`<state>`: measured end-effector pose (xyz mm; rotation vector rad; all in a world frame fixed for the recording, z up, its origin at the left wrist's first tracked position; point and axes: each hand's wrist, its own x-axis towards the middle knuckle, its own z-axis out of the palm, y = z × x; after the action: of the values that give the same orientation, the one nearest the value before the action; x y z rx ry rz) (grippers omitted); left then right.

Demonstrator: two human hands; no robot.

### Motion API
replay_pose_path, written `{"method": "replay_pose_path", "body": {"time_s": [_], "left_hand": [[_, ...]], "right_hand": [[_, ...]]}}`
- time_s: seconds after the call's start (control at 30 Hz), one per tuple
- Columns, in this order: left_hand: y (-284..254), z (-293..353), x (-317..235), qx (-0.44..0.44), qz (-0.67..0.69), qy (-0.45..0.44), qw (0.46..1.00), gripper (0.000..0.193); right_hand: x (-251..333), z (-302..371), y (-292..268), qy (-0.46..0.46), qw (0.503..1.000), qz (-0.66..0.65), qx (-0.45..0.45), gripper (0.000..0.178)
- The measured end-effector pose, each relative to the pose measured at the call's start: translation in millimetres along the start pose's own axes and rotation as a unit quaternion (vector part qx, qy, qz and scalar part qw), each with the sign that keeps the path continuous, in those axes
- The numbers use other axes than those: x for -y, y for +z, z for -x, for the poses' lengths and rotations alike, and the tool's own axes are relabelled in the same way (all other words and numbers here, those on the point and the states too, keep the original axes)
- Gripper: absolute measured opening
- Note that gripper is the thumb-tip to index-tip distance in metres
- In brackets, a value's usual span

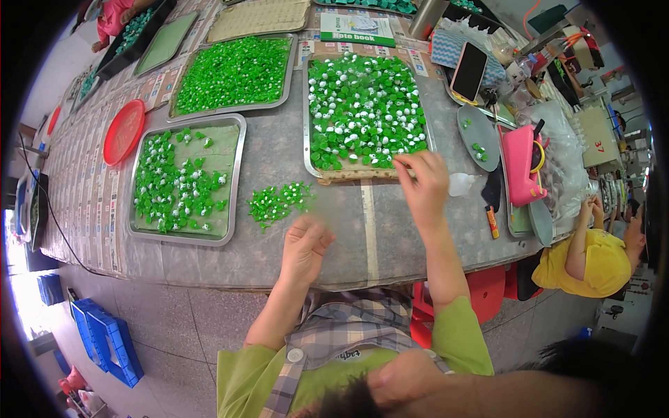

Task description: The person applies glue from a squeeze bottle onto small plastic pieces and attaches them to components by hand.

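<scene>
My right hand (425, 182) reaches to the front right corner of a metal tray (306, 125) heaped with small green pieces and white round ones (366, 111). Its thumb and fingertips are pinched together at the tray's edge; whatever is between them is too small to make out. Closer to me, my left hand (305, 244) hovers over the table with curled fingers, slightly blurred, and its contents are hidden. Beside it lies a loose pile of tiny green and whitish pieces (275, 203). Farther left, another metal tray (239, 160) is partly covered with green-and-white pieces (174, 184).
Behind stands a tray of green pieces (233, 73), with a red plate (124, 132) to its left. On the right are a phone (469, 72), a grey dish (479, 138), a pink holder (521, 164) and an orange tube (492, 221). A person in yellow (592, 261) sits at the right.
</scene>
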<state>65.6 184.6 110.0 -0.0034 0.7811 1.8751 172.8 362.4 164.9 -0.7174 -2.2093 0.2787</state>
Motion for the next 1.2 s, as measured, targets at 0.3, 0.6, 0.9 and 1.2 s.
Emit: {"method": "replay_pose_path", "body": {"time_s": [0.3, 0.6, 0.9, 1.2], "left_hand": [[-2.1, 3.1, -2.0, 0.000, 0.003, 0.003, 1.000, 0.004], [3.2, 0.9, 2.4, 0.000, -0.023, 0.003, 1.000, 0.008], [7.7, 2.7, 6.7, 0.001, -0.062, -0.020, 0.998, 0.016], [11.4, 4.4, 7.7, 0.019, -0.110, -0.011, 0.994, 0.011]], "right_hand": [[-3.0, -12.3, 54.1, -0.028, 0.979, 0.051, 0.196, 0.015], [16.7, 36.8, -3.1, 0.189, 0.846, -0.398, 0.299, 0.023], [42.7, 72.0, 7.1, 0.404, 0.672, -0.595, 0.178, 0.024], [51.6, 73.9, 5.8, 0.376, 0.687, -0.605, 0.144, 0.019]]}}
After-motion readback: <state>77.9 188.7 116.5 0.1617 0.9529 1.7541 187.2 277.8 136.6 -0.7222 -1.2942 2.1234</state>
